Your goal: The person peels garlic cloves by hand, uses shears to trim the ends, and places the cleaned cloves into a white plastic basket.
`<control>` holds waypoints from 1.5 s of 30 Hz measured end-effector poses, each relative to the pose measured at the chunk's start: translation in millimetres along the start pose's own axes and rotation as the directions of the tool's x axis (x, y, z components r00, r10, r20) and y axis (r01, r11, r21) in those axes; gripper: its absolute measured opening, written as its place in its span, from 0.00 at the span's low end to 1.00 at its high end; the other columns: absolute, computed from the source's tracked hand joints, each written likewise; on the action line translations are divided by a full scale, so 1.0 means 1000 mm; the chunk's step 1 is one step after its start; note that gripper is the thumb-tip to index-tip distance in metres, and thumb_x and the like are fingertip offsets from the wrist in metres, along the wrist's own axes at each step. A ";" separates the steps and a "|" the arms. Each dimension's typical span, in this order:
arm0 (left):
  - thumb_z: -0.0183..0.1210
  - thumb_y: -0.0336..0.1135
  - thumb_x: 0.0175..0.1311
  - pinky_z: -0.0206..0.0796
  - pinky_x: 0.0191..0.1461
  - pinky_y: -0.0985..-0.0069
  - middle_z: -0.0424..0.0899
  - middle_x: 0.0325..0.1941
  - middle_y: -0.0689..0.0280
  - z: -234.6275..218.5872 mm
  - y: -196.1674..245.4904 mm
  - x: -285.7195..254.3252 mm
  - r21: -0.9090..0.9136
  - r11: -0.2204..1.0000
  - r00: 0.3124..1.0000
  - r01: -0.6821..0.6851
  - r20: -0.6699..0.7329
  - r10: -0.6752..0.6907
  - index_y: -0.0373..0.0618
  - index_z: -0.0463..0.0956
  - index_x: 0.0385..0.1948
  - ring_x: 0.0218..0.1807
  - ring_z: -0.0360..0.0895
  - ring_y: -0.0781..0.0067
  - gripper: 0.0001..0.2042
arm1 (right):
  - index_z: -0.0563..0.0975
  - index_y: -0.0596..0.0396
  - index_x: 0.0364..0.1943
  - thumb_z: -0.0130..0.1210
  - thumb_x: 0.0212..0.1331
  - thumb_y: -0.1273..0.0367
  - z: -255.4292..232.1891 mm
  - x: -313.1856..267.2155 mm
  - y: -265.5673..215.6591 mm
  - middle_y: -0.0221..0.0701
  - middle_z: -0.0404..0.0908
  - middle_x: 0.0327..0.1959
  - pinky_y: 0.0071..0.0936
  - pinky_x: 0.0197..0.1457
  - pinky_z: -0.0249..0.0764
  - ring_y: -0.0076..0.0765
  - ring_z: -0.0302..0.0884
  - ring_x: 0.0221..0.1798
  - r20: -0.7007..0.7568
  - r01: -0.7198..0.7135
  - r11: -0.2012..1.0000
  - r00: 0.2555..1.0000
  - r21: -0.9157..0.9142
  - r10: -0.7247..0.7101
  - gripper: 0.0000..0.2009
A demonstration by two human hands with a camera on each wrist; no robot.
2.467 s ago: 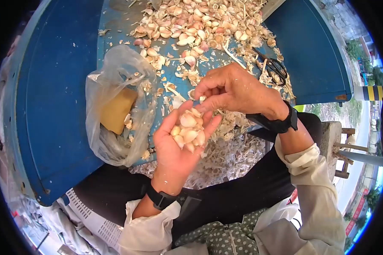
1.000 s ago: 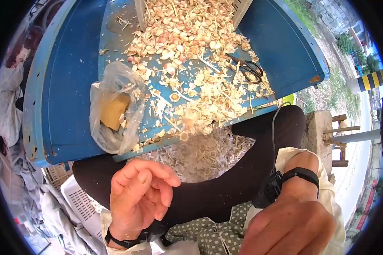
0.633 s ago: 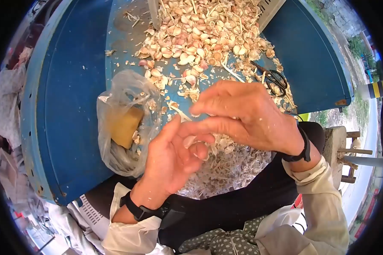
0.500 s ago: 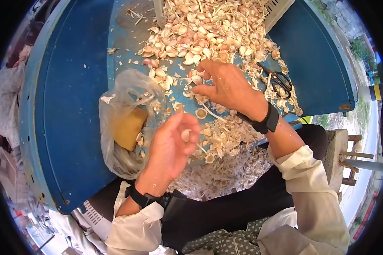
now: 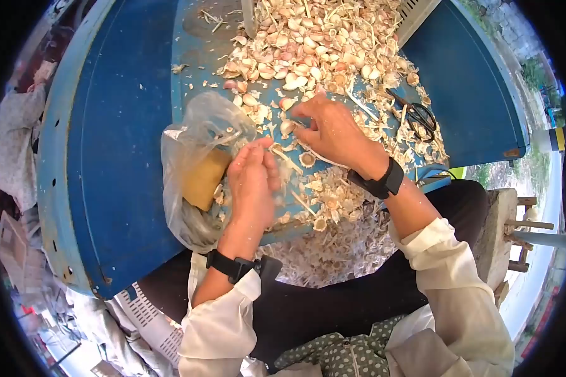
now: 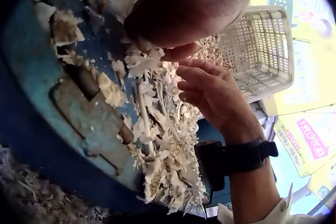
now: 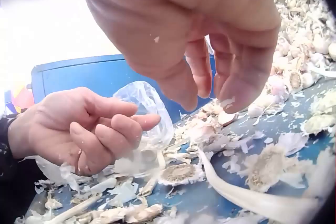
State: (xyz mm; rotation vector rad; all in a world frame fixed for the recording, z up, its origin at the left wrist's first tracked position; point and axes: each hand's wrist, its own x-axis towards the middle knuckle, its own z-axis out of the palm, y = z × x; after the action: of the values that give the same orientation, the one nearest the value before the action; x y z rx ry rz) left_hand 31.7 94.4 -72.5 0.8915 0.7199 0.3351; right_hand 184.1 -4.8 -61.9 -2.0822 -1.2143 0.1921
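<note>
My right hand [image 5: 336,132] reaches down over the blue tabletop [image 5: 204,75], its thumb and fingers apart. In the head view its fingertips are right at a garlic clove [image 5: 287,127]. In the right wrist view nothing shows between thumb and fingers; a pale garlic clove [image 7: 202,131] lies just below them, with a dry stalk [image 7: 252,198] alongside. My left hand [image 5: 251,182] hovers beside the plastic bag [image 5: 179,163], fingers curled toward the palm. In the right wrist view the left hand's [image 7: 86,129] inner palm is hidden by its fingers, so I cannot tell whether it holds a clove.
A heap of garlic cloves [image 5: 308,50] covers the back of the table, by a pale plastic basket [image 6: 257,56]. Black-handled scissors [image 5: 419,119] lie at right among skins. A yellow-brown block [image 5: 206,179] sits in the bag. More skins [image 5: 333,257] are piled below the front edge.
The left hand earlier held several peeled cloves, then went down near the lap and came back with one clove showing. Lately it has risen and turned. The right hand also returned to the table.
</note>
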 end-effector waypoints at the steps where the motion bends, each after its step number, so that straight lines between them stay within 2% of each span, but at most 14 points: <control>1: 0.47 0.40 0.70 0.53 0.23 0.87 0.69 0.25 0.75 -0.001 0.000 0.000 0.004 1.000 1.000 -0.003 -0.003 0.003 0.42 0.72 0.45 0.23 0.63 0.88 0.13 | 0.80 0.58 0.32 0.57 0.48 0.71 0.008 0.002 0.007 0.45 0.79 0.31 0.44 0.41 0.73 0.54 0.77 0.36 -0.002 0.003 1.000 1.000 0.005 -0.003 0.08; 5: 0.49 0.40 0.71 0.56 0.22 0.86 0.70 0.27 0.72 0.008 -0.007 0.001 0.060 0.997 0.998 -0.057 0.038 0.055 0.39 0.71 0.46 0.23 0.64 0.85 0.14 | 0.78 0.61 0.33 0.58 0.51 0.71 0.012 0.009 0.009 0.44 0.79 0.28 0.35 0.33 0.73 0.42 0.79 0.27 0.033 0.077 0.990 0.997 -0.118 -0.074 0.08; 9: 0.48 0.44 0.72 0.54 0.21 0.86 0.69 0.24 0.74 0.017 -0.018 0.005 0.461 0.837 0.946 -0.295 0.015 0.325 0.38 0.70 0.46 0.20 0.61 0.87 0.16 | 0.76 0.62 0.26 0.53 0.48 0.73 -0.004 -0.006 -0.020 0.45 0.74 0.16 0.38 0.24 0.69 0.54 0.74 0.21 -0.002 -0.006 0.973 1.000 0.229 0.006 0.05; 12: 0.49 0.40 0.70 0.58 0.25 0.83 0.74 0.28 0.72 0.016 -0.018 0.005 0.373 0.823 0.897 -0.429 0.066 0.437 0.37 0.73 0.44 0.25 0.67 0.86 0.14 | 0.79 0.61 0.27 0.57 0.50 0.73 -0.009 -0.015 -0.032 0.40 0.74 0.15 0.26 0.23 0.68 0.28 0.70 0.16 0.075 0.044 0.996 0.996 0.083 -0.050 0.05; 19: 0.51 0.43 0.70 0.44 0.17 0.91 0.70 0.25 0.78 0.016 -0.005 -0.011 0.071 0.996 0.984 -0.057 0.175 0.044 0.42 0.74 0.43 0.18 0.54 0.94 0.13 | 0.80 0.62 0.26 0.54 0.45 0.74 -0.044 -0.013 -0.028 0.45 0.73 0.15 0.28 0.23 0.67 0.40 0.71 0.16 0.225 0.024 0.967 0.971 0.253 -0.082 0.06; 22: 0.51 0.41 0.70 0.46 0.15 0.91 0.69 0.27 0.73 0.015 0.004 -0.014 -0.193 0.972 0.956 0.134 0.285 -0.075 0.41 0.71 0.44 0.19 0.57 0.91 0.13 | 0.81 0.61 0.25 0.60 0.49 0.70 -0.064 -0.015 -0.024 0.39 0.74 0.15 0.27 0.25 0.68 0.34 0.72 0.17 0.421 -0.265 0.904 0.901 0.336 0.108 0.06; 25: 0.51 0.39 0.68 0.48 0.14 0.91 0.70 0.26 0.71 0.009 0.004 -0.015 -0.374 0.890 0.958 0.263 0.209 -0.195 0.42 0.70 0.39 0.19 0.60 0.90 0.10 | 0.80 0.60 0.24 0.62 0.50 0.69 -0.069 -0.012 0.004 0.38 0.74 0.14 0.28 0.28 0.70 0.37 0.74 0.20 0.670 0.026 0.999 0.741 0.043 -0.048 0.07; 27: 0.48 0.38 0.67 0.49 0.13 0.91 0.70 0.27 0.68 0.013 0.004 -0.014 -0.419 0.873 0.968 0.250 0.086 -0.236 0.42 0.69 0.36 0.21 0.63 0.85 0.08 | 0.79 0.60 0.25 0.60 0.49 0.72 -0.061 -0.005 0.010 0.39 0.76 0.16 0.33 0.31 0.72 0.43 0.76 0.24 0.560 0.103 0.994 0.822 0.034 -0.105 0.05; 29: 0.47 0.38 0.67 0.48 0.13 0.89 0.69 0.27 0.67 0.013 0.009 -0.016 -0.491 0.803 0.937 0.338 0.252 -0.241 0.42 0.70 0.32 0.25 0.66 0.80 0.09 | 0.79 0.59 0.27 0.59 0.47 0.75 -0.039 0.019 0.014 0.41 0.78 0.21 0.38 0.35 0.73 0.48 0.78 0.30 0.112 0.183 0.983 0.977 0.000 -0.182 0.03; 35: 0.46 0.40 0.67 0.50 0.19 0.83 0.68 0.23 0.69 -0.009 -0.008 -0.001 -0.556 0.767 0.937 0.321 0.305 -0.172 0.47 0.66 0.16 0.29 0.67 0.75 0.16 | 0.81 0.55 0.37 0.55 0.50 0.76 0.013 0.060 0.018 0.41 0.81 0.35 0.38 0.41 0.75 0.50 0.78 0.37 0.241 0.301 0.893 0.943 -0.334 -0.228 0.10; 37: 0.46 0.43 0.69 0.48 0.19 0.83 0.65 0.20 0.71 -0.001 0.000 -0.007 -0.543 0.763 0.933 0.350 0.280 -0.227 0.48 0.64 0.18 0.25 0.64 0.77 0.17 | 0.80 0.56 0.39 0.57 0.53 0.74 0.007 0.060 0.018 0.36 0.82 0.33 0.33 0.35 0.75 0.40 0.80 0.34 0.237 0.314 0.920 0.936 -0.235 -0.259 0.09; 38: 0.46 0.43 0.70 0.48 0.17 0.85 0.64 0.21 0.71 0.004 0.001 -0.010 -0.518 0.797 0.950 0.310 0.200 -0.239 0.48 0.64 0.21 0.25 0.63 0.78 0.16 | 0.80 0.56 0.40 0.59 0.54 0.73 0.001 0.053 0.018 0.33 0.81 0.32 0.29 0.33 0.75 0.33 0.80 0.33 0.297 0.009 0.978 0.952 0.209 -0.073 0.09; 39: 0.45 0.44 0.71 0.47 0.16 0.86 0.63 0.22 0.70 0.006 0.002 -0.011 -0.486 0.830 0.961 0.274 0.119 -0.248 0.48 0.65 0.24 0.25 0.61 0.79 0.15 | 0.79 0.57 0.41 0.60 0.56 0.72 -0.008 0.046 0.008 0.29 0.81 0.30 0.24 0.31 0.75 0.27 0.79 0.32 0.425 -0.327 0.753 0.902 0.571 0.070 0.09; 45: 0.43 0.47 0.72 0.47 0.17 0.85 0.63 0.18 0.74 0.003 -0.009 -0.013 -0.489 0.819 0.954 0.300 0.157 -0.255 0.49 0.67 0.25 0.21 0.61 0.81 0.16 | 0.79 0.64 0.34 0.66 0.48 0.77 -0.060 -0.032 -0.087 0.38 0.80 0.33 0.24 0.30 0.76 0.30 0.79 0.30 0.310 -0.259 0.196 0.899 0.946 -0.310 0.09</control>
State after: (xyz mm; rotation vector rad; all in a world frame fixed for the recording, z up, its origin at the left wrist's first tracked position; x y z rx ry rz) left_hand 23.9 80.0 -73.0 0.2857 0.6291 0.2072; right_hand 131.9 -34.0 31.0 -0.7821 -0.8877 1.1892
